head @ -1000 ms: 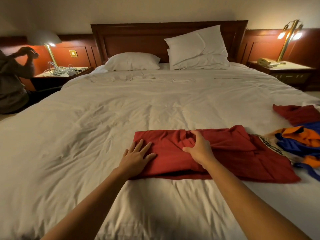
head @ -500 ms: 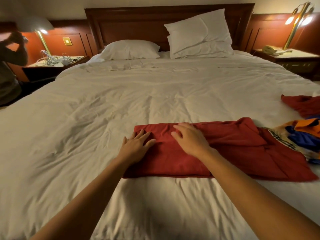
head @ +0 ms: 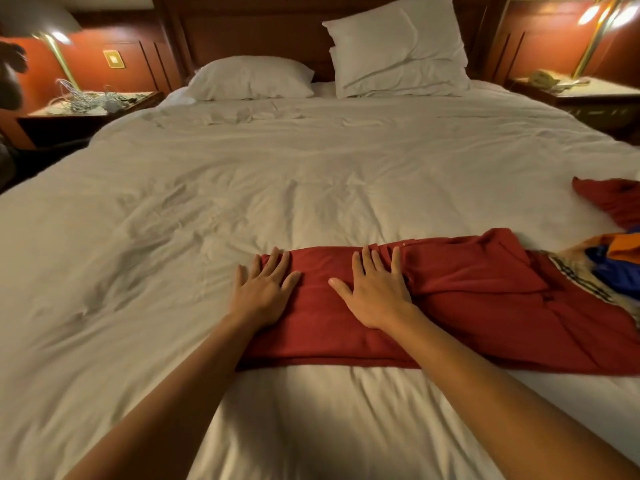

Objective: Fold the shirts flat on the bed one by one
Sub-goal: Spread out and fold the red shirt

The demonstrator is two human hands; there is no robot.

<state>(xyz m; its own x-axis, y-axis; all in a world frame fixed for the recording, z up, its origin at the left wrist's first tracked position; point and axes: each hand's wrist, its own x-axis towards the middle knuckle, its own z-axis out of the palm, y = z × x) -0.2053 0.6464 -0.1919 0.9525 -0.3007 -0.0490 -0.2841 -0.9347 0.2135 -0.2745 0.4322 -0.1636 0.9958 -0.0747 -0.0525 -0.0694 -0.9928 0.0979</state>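
A dark red shirt [head: 467, 306] lies partly folded across the near half of the white bed [head: 277, 188], its left part in a smooth flat band. My left hand [head: 263, 289] lies flat with spread fingers on the shirt's left edge, fingertips partly on the sheet. My right hand [head: 375, 292] presses flat on the shirt's middle, fingers straight. The shirt's right part is still creased and bunched.
A heap of other clothes, orange and blue [head: 613, 258] and another red piece [head: 609, 199], lies at the bed's right edge. Two white pillows [head: 398, 50] lean at the headboard. Nightstands with lamps stand on both sides; a person's arm [head: 10, 74] shows at far left.
My right hand let go of the bunched cloth it was gripping and now lies flat further left on the shirt. The left hand stayed on the left edge. The view tilted down.
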